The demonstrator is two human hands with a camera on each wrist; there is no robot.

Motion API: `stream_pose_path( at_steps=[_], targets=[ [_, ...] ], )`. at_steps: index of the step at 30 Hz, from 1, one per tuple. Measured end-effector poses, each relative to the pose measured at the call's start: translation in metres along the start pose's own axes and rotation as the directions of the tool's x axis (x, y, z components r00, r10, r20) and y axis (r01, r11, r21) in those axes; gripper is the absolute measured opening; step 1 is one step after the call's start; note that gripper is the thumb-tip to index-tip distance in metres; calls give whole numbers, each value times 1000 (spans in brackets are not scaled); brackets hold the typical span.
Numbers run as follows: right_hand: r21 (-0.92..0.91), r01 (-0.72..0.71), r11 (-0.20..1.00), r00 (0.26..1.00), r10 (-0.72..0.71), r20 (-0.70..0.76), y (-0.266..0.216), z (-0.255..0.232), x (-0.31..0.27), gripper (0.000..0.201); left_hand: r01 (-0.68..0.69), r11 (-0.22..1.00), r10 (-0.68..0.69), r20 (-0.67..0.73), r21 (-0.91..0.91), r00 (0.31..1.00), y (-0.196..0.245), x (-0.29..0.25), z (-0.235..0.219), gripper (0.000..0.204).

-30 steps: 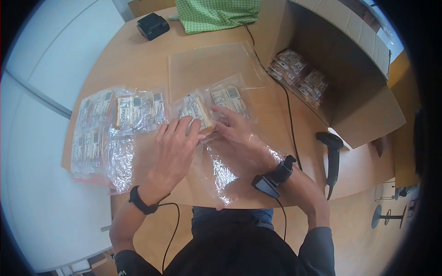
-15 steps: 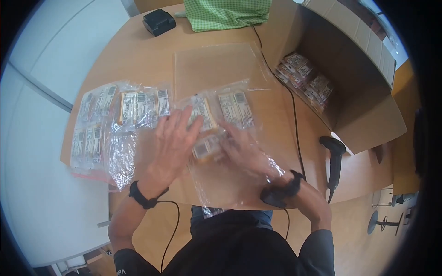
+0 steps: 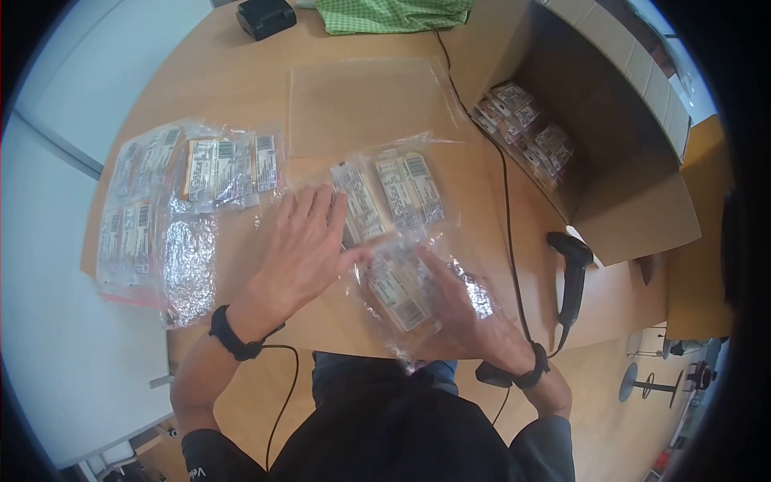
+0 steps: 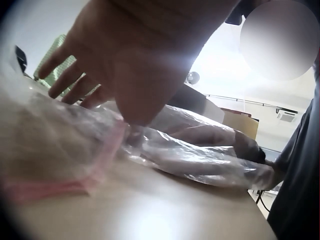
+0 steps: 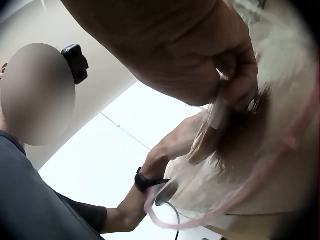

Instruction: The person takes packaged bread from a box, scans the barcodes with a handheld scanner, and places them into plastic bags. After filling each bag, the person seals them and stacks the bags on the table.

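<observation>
A large clear plastic bag with a pink edge [image 5: 291,142] lies in front of the person. Two flat labelled packets [image 3: 359,202] show side by side in its far part in the head view. My right hand [image 3: 466,309] is inside the bag, shiny film stretching over its back. Its thumb and fingers pinch the edge of another labelled packet [image 3: 399,296], which lies nearer the body. My left hand [image 3: 301,237] spreads flat with straight fingers, fingertips beside the left far packet and thumb near the gap between the packets.
At left lie filled clear bags [image 3: 128,225] of labelled packets. A flat clear bag [image 3: 365,100] lies farther back. An open cardboard box [image 3: 614,173] with packets [image 3: 530,132], a cable [image 3: 507,217] and a barcode scanner [image 3: 572,277] are at right. A green checked cloth [image 3: 385,12] is behind.
The nearer packet has come from between the hands toward the body, with the right hand moving right and nearer. My left hand has gone from gripping a packet to lying flat.
</observation>
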State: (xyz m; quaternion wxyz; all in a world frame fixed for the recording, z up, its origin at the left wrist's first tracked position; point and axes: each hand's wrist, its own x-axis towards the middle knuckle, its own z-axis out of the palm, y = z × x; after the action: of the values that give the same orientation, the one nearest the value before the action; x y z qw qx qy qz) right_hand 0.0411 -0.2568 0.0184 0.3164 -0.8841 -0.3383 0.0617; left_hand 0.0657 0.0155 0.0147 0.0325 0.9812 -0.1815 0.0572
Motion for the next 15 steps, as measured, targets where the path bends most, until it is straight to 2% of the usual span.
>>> stream_pose_path(
  at_steps=[1, 2, 3, 4, 8, 9, 10, 11, 12, 13, 15],
  targets=[
    [-29, -69, 997, 997, 69, 22, 1, -4, -5, 71, -25, 996, 31, -76, 81, 997, -1, 2, 5, 72],
    [-59, -136, 989, 989, 139, 42, 1, -6, -8, 77, -25, 996, 31, -78, 80, 996, -3, 4, 8, 72],
    [-62, -137, 989, 989, 140, 42, 1, -5, -10, 77, -45, 999, 44, -68, -22, 997, -3, 6, 8, 70],
    [-98, -107, 989, 994, 104, -32, 1, -4, -13, 77, -68, 990, 61, -58, -125, 996, -3, 8, 9, 67],
    [-186, -29, 982, 979, -9, -203, -1, 12, -16, 73, -141, 988, 128, -168, -63, 977, 10, 9, 15, 60],
    [-203, -11, 979, 972, -37, -232, 0, 17, -17, 71, -232, 969, 202, -273, -83, 941, 20, 6, 11, 58],
    [-267, 74, 961, 985, -113, -134, 3, 23, -19, 72, -323, 942, 269, -372, -92, 888, 31, -1, 6, 56],
    [-319, 162, 934, 983, -182, -33, 4, 27, -21, 73, -351, 919, 271, -360, -179, 893, 46, -14, -2, 56],
    [-315, 158, 936, 983, -179, -38, 3, 29, -23, 73, -373, 889, 274, -345, -267, 898, 61, -31, -8, 55],
    [-265, 134, 955, 988, -149, -38, 2, 31, -25, 72, -374, 888, 276, -339, -267, 899, 71, -44, -9, 55],
    [-214, 112, 970, 992, -122, -32, -1, 30, -26, 70, -251, 920, 182, -238, -300, 954, 82, -60, -9, 59]
  ],
)
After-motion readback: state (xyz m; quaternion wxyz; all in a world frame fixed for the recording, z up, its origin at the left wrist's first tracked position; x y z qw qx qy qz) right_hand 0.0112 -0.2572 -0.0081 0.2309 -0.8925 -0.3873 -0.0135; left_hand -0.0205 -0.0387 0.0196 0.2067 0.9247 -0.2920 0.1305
